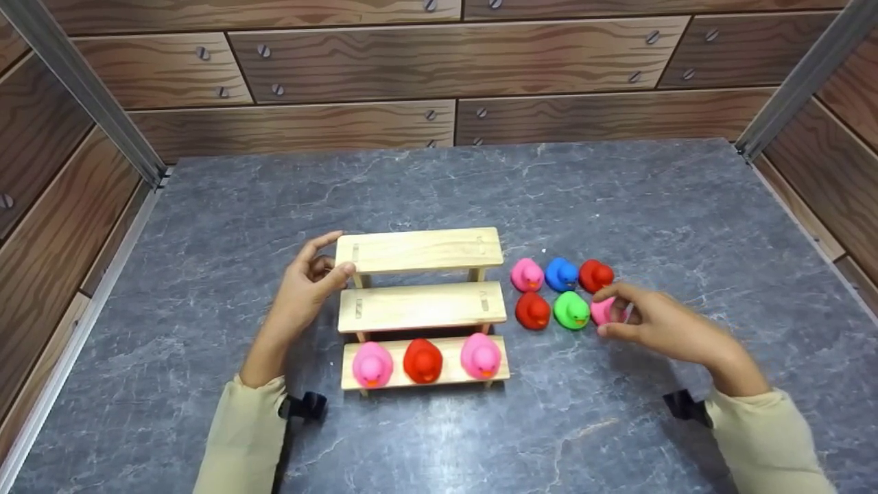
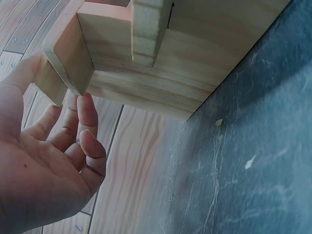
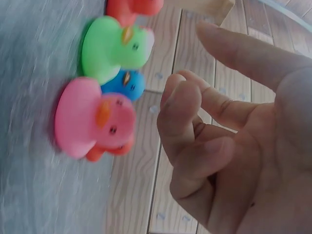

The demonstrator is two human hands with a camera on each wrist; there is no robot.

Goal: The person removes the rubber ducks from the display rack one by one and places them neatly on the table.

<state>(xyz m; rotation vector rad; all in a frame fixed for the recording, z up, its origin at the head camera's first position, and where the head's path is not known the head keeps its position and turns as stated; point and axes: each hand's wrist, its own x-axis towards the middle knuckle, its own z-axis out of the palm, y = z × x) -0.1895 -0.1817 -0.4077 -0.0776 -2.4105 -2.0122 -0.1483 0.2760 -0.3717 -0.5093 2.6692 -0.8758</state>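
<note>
A three-step wooden stand is held by my left hand, thumb and fingers pinching the left end of its top step. Two pink ducks and a red duck sit on the lowest step. My right hand hovers over the near right pink duck, fingers loosely bent. The right wrist view shows a gap between those fingers and the duck. Beside that duck are a green duck and a red duck; behind them stand a pink duck, a blue duck and another red duck.
The grey marbled tabletop is bounded by wood-patterned panels at the back and sides. Metal posts stand at the far corners. Both sleeved wrists carry small black mounts.
</note>
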